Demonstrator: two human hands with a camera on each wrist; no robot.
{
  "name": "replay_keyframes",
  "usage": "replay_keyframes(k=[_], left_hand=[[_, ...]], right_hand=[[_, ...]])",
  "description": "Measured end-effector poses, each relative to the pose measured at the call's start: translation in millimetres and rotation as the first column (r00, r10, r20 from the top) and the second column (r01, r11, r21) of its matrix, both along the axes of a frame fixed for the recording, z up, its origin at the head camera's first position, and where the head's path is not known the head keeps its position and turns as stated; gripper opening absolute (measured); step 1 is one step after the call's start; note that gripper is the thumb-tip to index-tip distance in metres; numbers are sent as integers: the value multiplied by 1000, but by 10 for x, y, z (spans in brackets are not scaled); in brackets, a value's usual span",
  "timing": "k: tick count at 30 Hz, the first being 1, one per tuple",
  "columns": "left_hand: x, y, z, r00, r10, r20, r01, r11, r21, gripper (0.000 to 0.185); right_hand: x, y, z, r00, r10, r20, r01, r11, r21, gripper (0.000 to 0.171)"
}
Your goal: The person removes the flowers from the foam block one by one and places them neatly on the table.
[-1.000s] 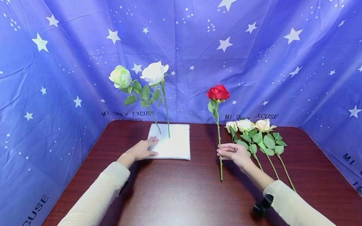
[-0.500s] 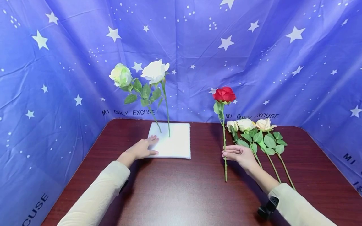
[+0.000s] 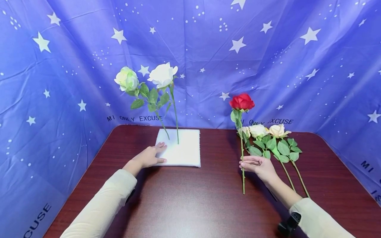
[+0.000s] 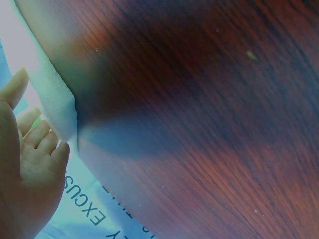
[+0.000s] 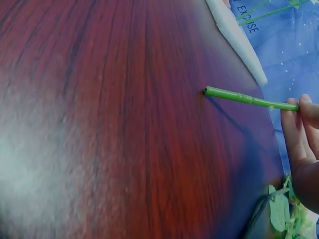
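Head view: right hand [image 3: 259, 165] pinches one red rose [image 3: 241, 101]; left hand [image 3: 148, 157] flat on one foam pad [image 3: 184, 155].

The red rose [image 3: 242, 101] stood nearly upright on its long green stem, bloom at top, its cut end touching the dark tabletop [image 3: 190, 198].

A dark red-brown wooden worktop [image 3: 190, 198] is carrying a white foam block [image 3: 181, 152] lying flat toward 11 o'clock, while three cream roses [image 3: 269, 140] are lying side by side toward 2 o'clock.
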State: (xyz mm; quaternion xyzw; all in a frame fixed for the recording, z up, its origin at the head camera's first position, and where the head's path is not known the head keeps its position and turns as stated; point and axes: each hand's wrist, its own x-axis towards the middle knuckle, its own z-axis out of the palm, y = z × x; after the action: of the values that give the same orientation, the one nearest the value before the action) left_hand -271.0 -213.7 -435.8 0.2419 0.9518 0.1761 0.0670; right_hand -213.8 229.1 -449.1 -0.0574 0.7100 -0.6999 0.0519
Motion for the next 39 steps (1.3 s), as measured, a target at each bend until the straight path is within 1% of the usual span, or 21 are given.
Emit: replay_keyframes(k=[5, 11, 15, 19, 22, 26, 30, 33, 39], left_hand=[[2, 2, -5, 1000, -1, 3, 1, 1000, -5, 67], [-2, 6, -3, 1000, 3, 0, -3, 1000, -2, 67], [-9, 5, -12, 1000, 0, 0, 0, 1000, -3, 68], [-17, 1, -21, 1000, -3, -3, 3, 1000, -8, 68], [-20, -1, -27, 1000, -2, -6, 2, 1000, -14, 68], [-27, 0, -36, 1000, -1, -3, 1, 1000, -10, 68], [-21, 1, -35, 1000, -1, 0, 1, 1000, -1, 68], [-11, 0, -28, 1000, 1, -2, -1, 1000, -1, 68], [-16, -3, -28, 1000, 2, -9, -2, 1000, -3, 67]], right_hand=[[37, 82, -19, 1000, 17, 1, -17, 1000, 3, 19], [83, 164, -46, 999, 24, 33, -26, 998, 49, 21], [121, 208, -61, 996, 62, 57, -67, 995, 78, 28], [144, 230, -66, 992, 104, 76, -112, 988, 109, 31], [149, 232, -66, 985, 132, 114, -145, 983, 111, 28], [146, 233, -69, 971, 165, 175, -184, 978, 98, 31], [137, 237, -60, 954, 193, 231, -220, 970, 100, 38], [126, 236, -42, 947, 178, 267, -218, 968, 125, 41], [99, 215, 7, 948, 63, 311, -131, 970, 203, 46]])
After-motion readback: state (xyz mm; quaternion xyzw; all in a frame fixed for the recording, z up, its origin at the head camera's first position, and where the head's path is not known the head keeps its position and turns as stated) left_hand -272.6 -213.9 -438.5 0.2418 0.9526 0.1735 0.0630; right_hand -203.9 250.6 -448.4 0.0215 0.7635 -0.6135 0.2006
